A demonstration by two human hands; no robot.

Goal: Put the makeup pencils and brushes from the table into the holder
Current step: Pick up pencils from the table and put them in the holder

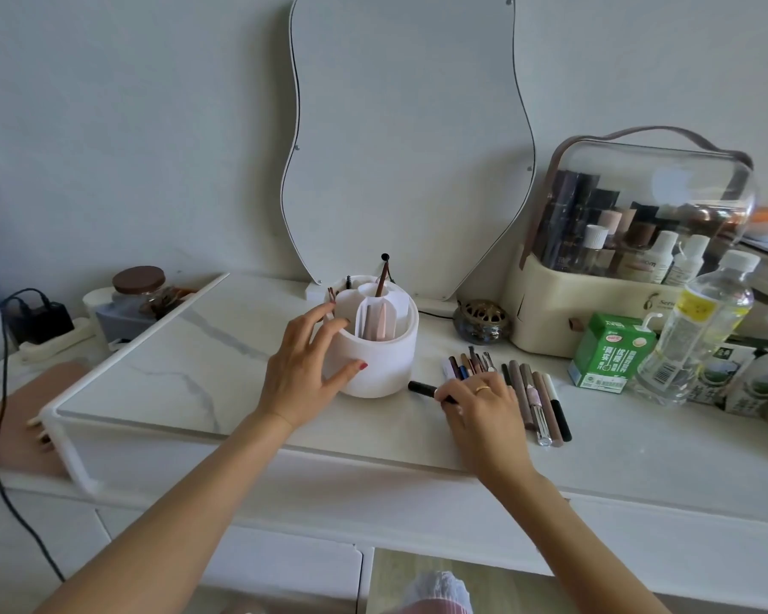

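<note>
A white round holder [386,352] with several compartments stands in the middle of the marble table. It holds a brown brush [381,281], a spoolie and pink items. My left hand [304,370] grips the holder's left side, thumb on its front wall. My right hand [479,403] lies on the table to the right of the holder, its fingers closed on a black pencil [420,387] that lies flat. Several makeup pencils and brushes [537,396] lie in a row just beyond and to the right of my right hand.
A wavy mirror [404,139] leans against the wall behind the holder. At the right stand a clear-lidded cosmetics case [630,241], a green drink carton [608,354], a plastic bottle [701,330] and a small brass burner [482,321]. A glass jar [138,294] and cables sit at left.
</note>
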